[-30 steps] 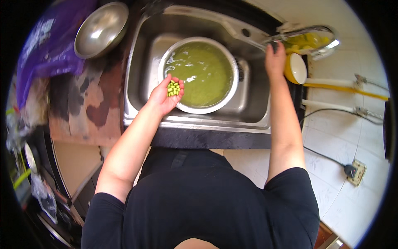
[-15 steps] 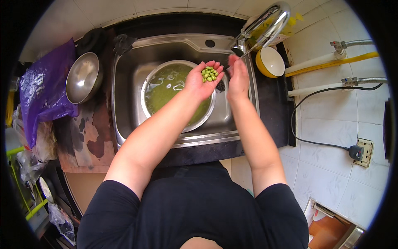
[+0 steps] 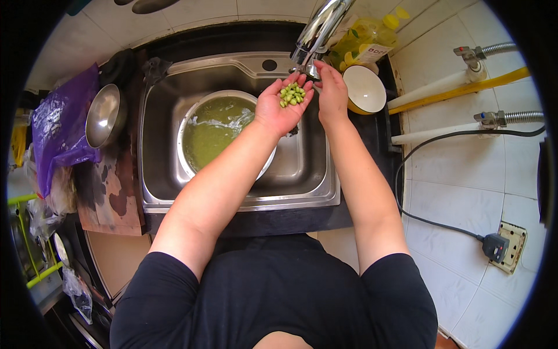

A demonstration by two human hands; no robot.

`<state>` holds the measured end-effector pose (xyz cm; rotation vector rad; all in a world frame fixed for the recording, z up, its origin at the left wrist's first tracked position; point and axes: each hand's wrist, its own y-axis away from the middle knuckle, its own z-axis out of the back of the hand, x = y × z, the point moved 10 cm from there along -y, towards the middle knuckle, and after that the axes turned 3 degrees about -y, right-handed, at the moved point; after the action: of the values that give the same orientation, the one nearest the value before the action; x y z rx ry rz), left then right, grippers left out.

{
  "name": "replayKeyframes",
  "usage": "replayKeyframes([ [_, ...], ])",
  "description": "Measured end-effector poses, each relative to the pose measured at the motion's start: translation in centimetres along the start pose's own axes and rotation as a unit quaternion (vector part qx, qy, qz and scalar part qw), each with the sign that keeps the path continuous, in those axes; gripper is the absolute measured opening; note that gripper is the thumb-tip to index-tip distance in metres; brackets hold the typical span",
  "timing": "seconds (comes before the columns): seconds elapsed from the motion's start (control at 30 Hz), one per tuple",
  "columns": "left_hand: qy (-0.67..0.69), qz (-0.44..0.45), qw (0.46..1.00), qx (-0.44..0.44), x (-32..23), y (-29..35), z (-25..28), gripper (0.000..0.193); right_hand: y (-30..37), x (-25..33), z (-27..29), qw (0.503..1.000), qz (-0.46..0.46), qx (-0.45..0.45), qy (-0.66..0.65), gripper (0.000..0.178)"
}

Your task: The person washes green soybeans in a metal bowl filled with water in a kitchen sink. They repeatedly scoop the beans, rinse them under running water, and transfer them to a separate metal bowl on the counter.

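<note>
My left hand [image 3: 279, 113] is palm up over the right side of the sink, its fingers cupped under a small heap of shelled green beans [image 3: 292, 94]. My right hand [image 3: 333, 96] is just to its right, with its fingertips at the chrome faucet lever [image 3: 313, 71], seemingly gripping it. The chrome faucet [image 3: 319, 32] rises behind both hands. Below my left forearm, a round metal basin [image 3: 182, 136] of cloudy green water sits in the steel sink [image 3: 160, 145]. My forearm hides part of the basin.
A yellow-and-white bowl [image 3: 366, 90] and a yellow bottle [image 3: 366, 38] stand right of the faucet. On the left are a metal bowl [image 3: 104, 116] and a purple plastic bag [image 3: 61, 125]. A black cable runs to a plug [image 3: 495, 248] on the right wall.
My right hand has moved from beside the beans to the faucet lever. My left hand still holds the beans. The view has shifted, with sink and basin now further left.
</note>
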<state>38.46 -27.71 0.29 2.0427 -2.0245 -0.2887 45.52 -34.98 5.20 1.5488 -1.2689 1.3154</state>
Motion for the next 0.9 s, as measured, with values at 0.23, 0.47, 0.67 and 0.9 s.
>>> replayKeyframes([
  [0.23,0.014,-0.021,1.000,0.008,-0.8,-0.9,0.3,0.034,-1.3,-2.9,-1.8,0.989,-0.055,0.104,0.091,0.024],
  [0.47,0.016,-0.027,0.999,-0.023,-0.9,-0.9,1.7,0.029,-1.2,-1.1,-1.8,0.976,0.061,0.102,0.181,0.023],
  [0.67,-0.054,-0.132,0.985,-0.097,-2.5,0.3,3.0,0.020,3.1,2.0,-1.0,0.982,0.130,-0.065,0.118,0.024],
  [0.9,-0.347,-0.261,0.901,0.015,-3.7,2.6,-1.7,0.037,5.2,-7.8,-6.1,0.850,-0.262,0.019,-0.457,0.033],
])
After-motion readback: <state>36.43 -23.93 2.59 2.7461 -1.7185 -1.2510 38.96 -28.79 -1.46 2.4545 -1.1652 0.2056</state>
